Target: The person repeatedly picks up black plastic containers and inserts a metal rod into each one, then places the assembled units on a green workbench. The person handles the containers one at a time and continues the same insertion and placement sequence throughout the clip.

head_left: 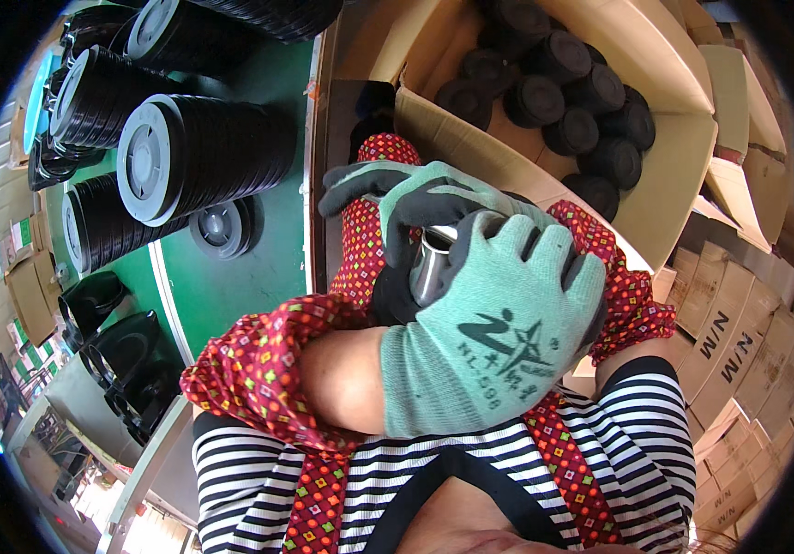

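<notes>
Both my hands wear green knit gloves with dark coated palms and meet in front of my chest. My left hand (517, 305), back of the glove toward me, is closed around a shiny metal cylinder (429, 268) with an open top end. From the right, my right hand (443, 189) reaches across behind it. Its fingers bend over the cylinder's upper end, while one or two others point out to the left. Something black sits beside the cylinder; whether it is a separate part or the glove's palm I cannot make out. The cylinder's far side is hidden by the gloves.
Left of me, a green table (272, 249) carries stacked black round parts (222, 152) with grey end discs, and a loose black disc (222, 226). An open cardboard box (471, 152) holding several black round pieces (568, 129) stands ahead right. Flattened cartons (729, 332) lie at right.
</notes>
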Demonstrator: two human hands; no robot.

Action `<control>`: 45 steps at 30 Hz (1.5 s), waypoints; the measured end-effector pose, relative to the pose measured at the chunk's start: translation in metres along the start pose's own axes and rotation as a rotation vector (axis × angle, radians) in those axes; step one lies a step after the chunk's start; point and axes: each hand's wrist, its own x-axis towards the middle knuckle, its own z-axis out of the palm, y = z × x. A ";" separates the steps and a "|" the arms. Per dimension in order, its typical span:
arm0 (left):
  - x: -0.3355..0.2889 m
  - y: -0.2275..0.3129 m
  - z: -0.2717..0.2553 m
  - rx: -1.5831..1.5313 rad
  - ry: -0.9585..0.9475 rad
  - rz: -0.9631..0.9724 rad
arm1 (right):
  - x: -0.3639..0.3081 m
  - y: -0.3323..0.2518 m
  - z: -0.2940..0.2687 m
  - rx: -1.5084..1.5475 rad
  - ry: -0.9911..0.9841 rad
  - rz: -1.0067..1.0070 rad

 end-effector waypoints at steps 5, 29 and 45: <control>-0.012 -0.015 0.001 -0.259 0.048 0.096 | -0.017 0.008 -0.003 -0.208 -0.032 0.064; -0.045 -0.075 -0.066 -0.192 -0.357 -0.368 | 0.001 -0.097 0.012 -1.115 -0.044 0.542; -0.026 -0.189 0.041 -0.354 0.074 0.059 | 0.023 -0.139 0.038 -1.418 -0.169 0.867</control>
